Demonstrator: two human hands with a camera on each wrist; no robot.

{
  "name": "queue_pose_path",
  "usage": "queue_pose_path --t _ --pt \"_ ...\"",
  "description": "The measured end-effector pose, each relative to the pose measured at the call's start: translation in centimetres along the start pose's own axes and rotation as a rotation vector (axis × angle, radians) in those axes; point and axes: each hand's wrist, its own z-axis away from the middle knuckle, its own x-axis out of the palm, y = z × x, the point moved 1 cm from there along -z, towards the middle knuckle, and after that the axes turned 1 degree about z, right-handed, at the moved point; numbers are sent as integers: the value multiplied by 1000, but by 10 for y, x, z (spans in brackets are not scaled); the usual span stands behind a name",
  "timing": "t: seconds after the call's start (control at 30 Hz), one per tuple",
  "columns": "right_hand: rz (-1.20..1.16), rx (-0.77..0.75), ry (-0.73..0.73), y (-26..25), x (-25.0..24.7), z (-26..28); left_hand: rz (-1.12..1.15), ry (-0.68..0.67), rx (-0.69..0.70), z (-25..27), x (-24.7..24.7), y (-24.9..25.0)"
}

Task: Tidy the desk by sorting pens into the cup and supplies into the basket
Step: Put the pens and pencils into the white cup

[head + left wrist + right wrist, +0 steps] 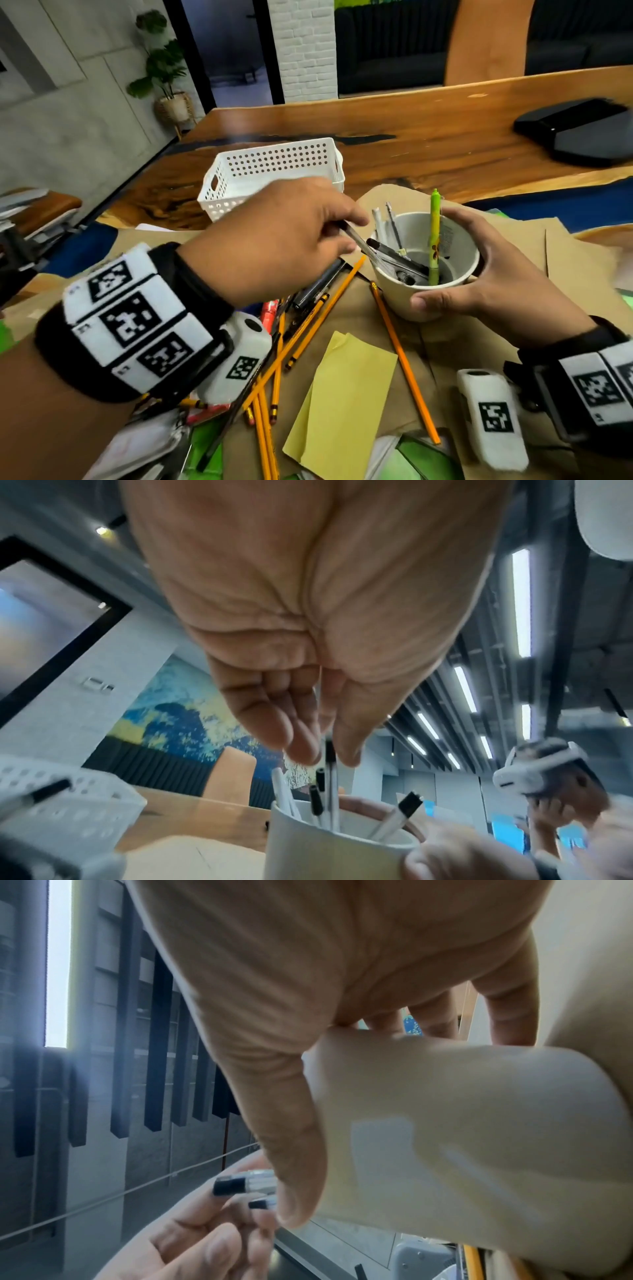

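Note:
A white cup point(424, 291) stands tilted on brown paper, with several pens and a green pen point(434, 236) inside. My right hand point(479, 274) grips the cup point(462, 1137), thumb at the near wall, fingers round the far side. My left hand point(291, 236) pinches clear pens with black caps point(363, 246) at the cup's left rim, their lower ends inside the cup. In the left wrist view the fingertips point(304, 750) hold a pen point(330, 777) above the cup point(325, 853). The white perforated basket point(274, 171) stands behind the left hand.
Yellow pencils point(308, 329), a long pencil point(404, 363), black markers point(318, 284), red items and a yellow envelope point(342, 404) lie in front of the cup. A black device point(575, 130) sits at the desk's far right. A person wearing a headset point(541, 775) shows in the left wrist view.

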Motion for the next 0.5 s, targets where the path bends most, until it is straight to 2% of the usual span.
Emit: queue_pose_path --t 0.07,0.17,0.23,0.3,0.4,0.5 --pt "6 -5 -3 -1 1 0 92 -60 -2 2 6 -3" --pt "22 12 -5 -2 0 1 236 18 -118 9 3 -21" --pt "34 12 -6 -3 -1 1 140 59 -197 16 1 -37" --pt "39 5 10 -3 0 1 -56 -72 -255 25 5 -50" --pt "52 1 15 -3 1 0 -230 -404 -348 45 20 -70" --pt "55 8 17 -4 2 0 -288 -531 -414 63 32 -82"
